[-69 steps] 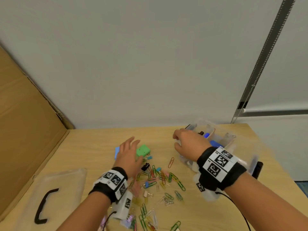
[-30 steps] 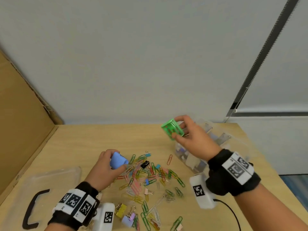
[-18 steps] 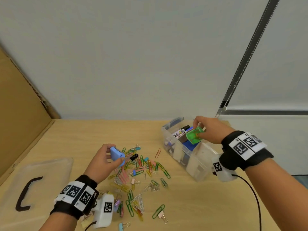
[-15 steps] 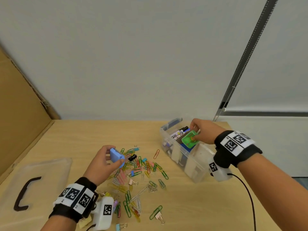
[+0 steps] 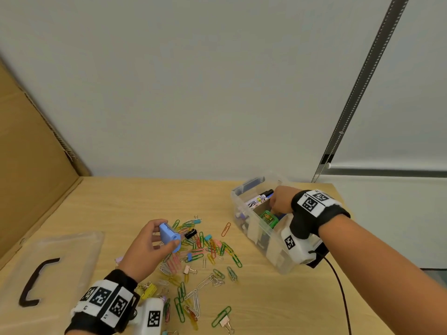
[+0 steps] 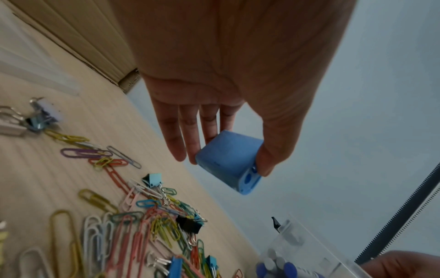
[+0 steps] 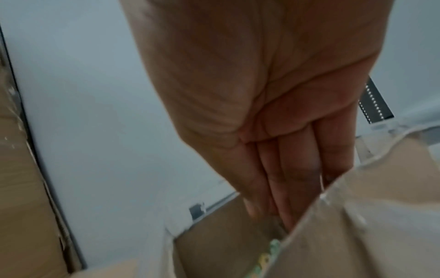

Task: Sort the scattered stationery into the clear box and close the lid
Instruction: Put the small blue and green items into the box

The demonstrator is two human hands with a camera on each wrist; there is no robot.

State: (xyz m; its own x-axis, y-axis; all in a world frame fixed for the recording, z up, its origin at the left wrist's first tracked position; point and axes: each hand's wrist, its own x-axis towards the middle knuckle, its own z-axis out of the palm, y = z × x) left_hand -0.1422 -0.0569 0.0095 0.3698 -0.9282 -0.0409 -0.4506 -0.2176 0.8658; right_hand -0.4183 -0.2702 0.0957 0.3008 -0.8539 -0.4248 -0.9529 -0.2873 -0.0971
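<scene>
Surface (image 5: pixel 125 204): lid (image 5: pixel 60 267) lies flat at left edge, off so the box (image 5: pixel 273 247) near the right edge stays open for loading. Clips (image 5: pixel 208 252) scattered mid-surface, unsorted. Right hand (image 5: pixel 280 200) inside the box, fingers straight, holding nothing, beside green sharpener (image 5: pixel 268 217). Left hand (image 5: pixel 147 245) pinches blue sharpener (image 5: pixel 169 236) above the clips, probably next in.

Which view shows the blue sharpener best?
Left wrist: the blue sharpener fills mid-frame, pinched between left hand thumb and fingers, holes visible. Head view shows it smaller. Right wrist view misses it.
</scene>
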